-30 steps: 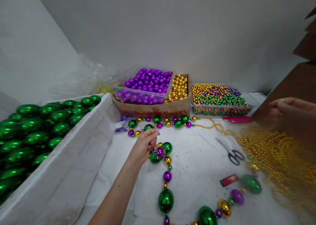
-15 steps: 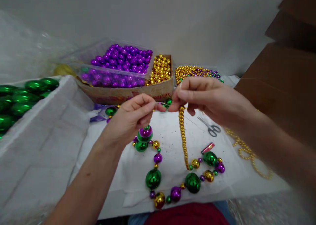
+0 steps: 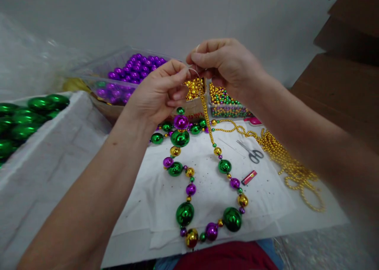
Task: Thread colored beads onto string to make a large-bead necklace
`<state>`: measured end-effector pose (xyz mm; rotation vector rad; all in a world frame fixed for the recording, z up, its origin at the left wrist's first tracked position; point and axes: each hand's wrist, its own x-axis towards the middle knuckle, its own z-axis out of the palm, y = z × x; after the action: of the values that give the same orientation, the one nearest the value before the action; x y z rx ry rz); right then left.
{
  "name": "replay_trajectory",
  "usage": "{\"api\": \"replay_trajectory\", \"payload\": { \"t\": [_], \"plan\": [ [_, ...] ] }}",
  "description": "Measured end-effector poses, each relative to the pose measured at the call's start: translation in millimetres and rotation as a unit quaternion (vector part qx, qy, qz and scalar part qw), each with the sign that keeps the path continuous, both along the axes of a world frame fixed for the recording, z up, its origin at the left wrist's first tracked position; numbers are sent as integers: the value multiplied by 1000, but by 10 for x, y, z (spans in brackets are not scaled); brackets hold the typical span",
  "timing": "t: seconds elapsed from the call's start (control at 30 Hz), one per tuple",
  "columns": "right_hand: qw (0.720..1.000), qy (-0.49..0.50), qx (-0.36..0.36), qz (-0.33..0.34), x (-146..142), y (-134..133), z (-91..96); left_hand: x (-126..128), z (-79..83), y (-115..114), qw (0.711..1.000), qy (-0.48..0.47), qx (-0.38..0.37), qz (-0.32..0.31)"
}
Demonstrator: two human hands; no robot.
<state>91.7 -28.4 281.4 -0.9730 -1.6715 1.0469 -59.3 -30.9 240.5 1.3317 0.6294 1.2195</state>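
- Nearest the person, the bottom of a bead necklace (image 3: 189, 212) lies on white paper (image 3: 266, 199) over the surface (image 3: 322, 218): big green, purple and gold beads curve round in a loop close to the front edge.
- The necklace climbs in two strands from there. The left strand rises through a large green bead and a purple one to the left hand (image 3: 158, 94); the right strand thins into a run of small gold beads up to the right hand (image 3: 227, 66).
- Both hands are held up above the surface, close together, fingertips nearly touching. Each is closed in a pinch on its end of the necklace, with a fine pale thread looping between them.
- To the right on the paper lie a small red and black lighter (image 3: 249, 177) and, just beyond it, scissors (image 3: 253, 153).
- Further right, loose gold bead strings (image 3: 284, 159) trail in a tangle across the surface.
- On the left stands a white box of large green beads (image 3: 26, 118).
- Behind the hands, a second beaded strand (image 3: 166, 128) lies before a cardboard box, and clear tubs hold purple beads (image 3: 133, 70), gold beads (image 3: 194, 88) and small mixed beads (image 3: 226, 102).
- At the far right, brown cardboard boxes (image 3: 343, 76) are stacked against the wall.
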Motion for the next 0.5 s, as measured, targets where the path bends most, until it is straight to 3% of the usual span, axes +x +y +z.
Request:
{"api": "replay_trajectory", "payload": {
  "t": [0.13, 0.23, 0.37, 0.5],
  "plan": [
    [992, 97, -77, 37, 90, 192, -127, 14, -100, 54, 998, -2, -50, 47],
    [986, 112, -106, 65, 120, 274, -238, 49, -189, 105, 995, 5, -66, 77],
    [989, 90, -97, 60, 69, 322, -347, 179, -294, 168, 996, 29, 6, 83],
    [994, 94, -37, 36, 13, 338, -335, 339, -351, 200, 984, 44, 106, 137]
  ]
}}
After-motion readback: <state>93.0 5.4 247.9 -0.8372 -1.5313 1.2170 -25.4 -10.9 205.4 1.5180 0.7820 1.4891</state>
